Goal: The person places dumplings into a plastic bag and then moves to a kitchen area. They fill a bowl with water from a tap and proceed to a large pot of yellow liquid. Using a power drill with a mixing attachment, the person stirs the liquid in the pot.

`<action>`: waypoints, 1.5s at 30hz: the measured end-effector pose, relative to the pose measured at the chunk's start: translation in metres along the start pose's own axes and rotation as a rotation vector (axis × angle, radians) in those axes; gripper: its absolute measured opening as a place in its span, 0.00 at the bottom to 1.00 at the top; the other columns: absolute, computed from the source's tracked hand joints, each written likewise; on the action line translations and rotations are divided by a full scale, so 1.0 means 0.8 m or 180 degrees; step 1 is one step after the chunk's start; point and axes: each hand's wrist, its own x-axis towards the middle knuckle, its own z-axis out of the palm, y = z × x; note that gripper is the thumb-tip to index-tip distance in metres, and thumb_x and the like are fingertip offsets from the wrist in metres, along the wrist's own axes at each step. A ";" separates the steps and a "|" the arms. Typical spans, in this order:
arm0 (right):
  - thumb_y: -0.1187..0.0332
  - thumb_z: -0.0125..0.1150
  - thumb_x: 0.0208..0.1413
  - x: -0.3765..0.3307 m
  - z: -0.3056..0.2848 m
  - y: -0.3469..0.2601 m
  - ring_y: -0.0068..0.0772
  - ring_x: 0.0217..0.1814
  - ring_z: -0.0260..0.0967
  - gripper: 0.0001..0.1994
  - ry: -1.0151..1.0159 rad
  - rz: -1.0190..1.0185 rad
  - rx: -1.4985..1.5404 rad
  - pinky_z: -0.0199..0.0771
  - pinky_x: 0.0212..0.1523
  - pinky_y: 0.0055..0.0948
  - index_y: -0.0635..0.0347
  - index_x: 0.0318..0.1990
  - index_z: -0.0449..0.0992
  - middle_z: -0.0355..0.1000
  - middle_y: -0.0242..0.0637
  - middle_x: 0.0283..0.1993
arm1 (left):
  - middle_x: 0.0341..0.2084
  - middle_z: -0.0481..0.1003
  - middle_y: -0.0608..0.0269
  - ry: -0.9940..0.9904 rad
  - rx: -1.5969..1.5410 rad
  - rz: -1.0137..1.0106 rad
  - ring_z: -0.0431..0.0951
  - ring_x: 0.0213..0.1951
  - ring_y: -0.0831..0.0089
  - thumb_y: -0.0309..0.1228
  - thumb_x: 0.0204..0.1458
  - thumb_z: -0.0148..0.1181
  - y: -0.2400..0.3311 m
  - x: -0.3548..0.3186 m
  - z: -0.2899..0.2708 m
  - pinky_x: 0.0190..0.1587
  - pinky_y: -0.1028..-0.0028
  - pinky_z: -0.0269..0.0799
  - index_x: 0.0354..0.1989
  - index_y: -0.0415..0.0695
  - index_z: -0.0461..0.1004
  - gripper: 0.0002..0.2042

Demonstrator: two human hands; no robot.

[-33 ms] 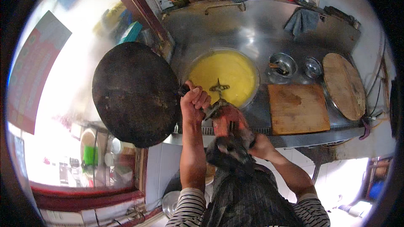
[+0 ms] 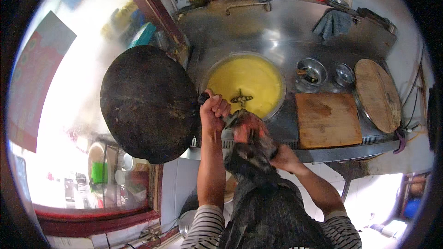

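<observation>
With fingers wrapped around a black side handle (image 2: 203, 97), my left hand (image 2: 216, 109) steadies a red and black electric hand mixer (image 2: 249, 131). My right hand (image 2: 286, 158) is closed on the rear of the same tool, its fingers partly hidden by the body. A metal mixing blade (image 2: 241, 98) with several arms sticks out from the mixer's front. It shows against smooth yellow batter (image 2: 258, 76) in a large round pot (image 2: 283, 87); whether it touches the batter I cannot tell. The mixer's body is somewhat blurred.
A big dark round pan or lid (image 2: 147, 103) stands left of my left forearm. Right of the pot are a square wooden board (image 2: 328, 120), two metal bowls (image 2: 315, 68) (image 2: 343, 74) and a round wooden board (image 2: 377, 94). A grey cloth (image 2: 333, 24) hangs behind.
The mixing blade and the front of the mixer have shifted very slightly toward me. Both hands keep their grip.
</observation>
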 end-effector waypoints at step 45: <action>0.50 0.55 0.46 0.168 -0.019 0.083 0.55 0.43 0.70 0.23 0.0484 0.0950 -0.0709 0.70 0.44 0.45 0.58 0.44 0.72 0.73 0.50 0.39 | 0.09 0.54 0.73 -0.0293 -0.0176 -0.0362 0.53 0.10 0.79 0.24 0.45 0.51 -0.073 0.185 -0.067 0.15 0.75 0.53 0.27 0.51 0.60 0.07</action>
